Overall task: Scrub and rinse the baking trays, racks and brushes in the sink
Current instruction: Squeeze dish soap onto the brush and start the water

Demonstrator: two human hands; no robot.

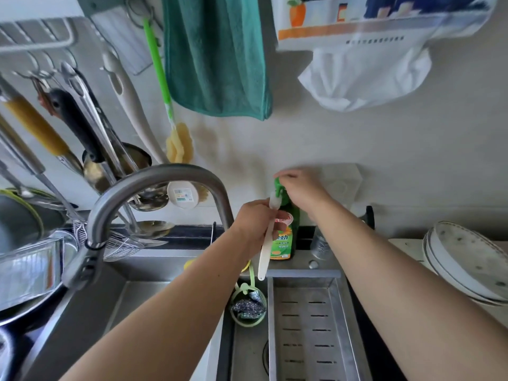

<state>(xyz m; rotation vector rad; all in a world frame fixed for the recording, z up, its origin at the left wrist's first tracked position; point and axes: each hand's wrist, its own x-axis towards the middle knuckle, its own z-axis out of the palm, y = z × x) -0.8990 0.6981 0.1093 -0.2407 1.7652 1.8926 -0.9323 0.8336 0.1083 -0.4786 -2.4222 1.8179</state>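
Note:
My left hand (254, 220) grips a white brush (266, 250) by its handle, its head held up under the green pump of a dish soap bottle (283, 240). My right hand (301, 191) rests on top of the pump with its fingers curled over it. The bottle stands upright on the ledge behind the steel sink (165, 273). A steel wool scrubber (248, 306) hangs in a green holder at the sink's divider. Shiny metal trays (27, 268) lean at the left edge.
The curved steel faucet (154, 182) arches over the left basin. A perforated steel drain tray (310, 325) sits in the right basin. White plates (467, 259) are stacked at the right. Utensils, a green-handled sponge brush (176, 133) and a teal towel (214, 56) hang on the wall.

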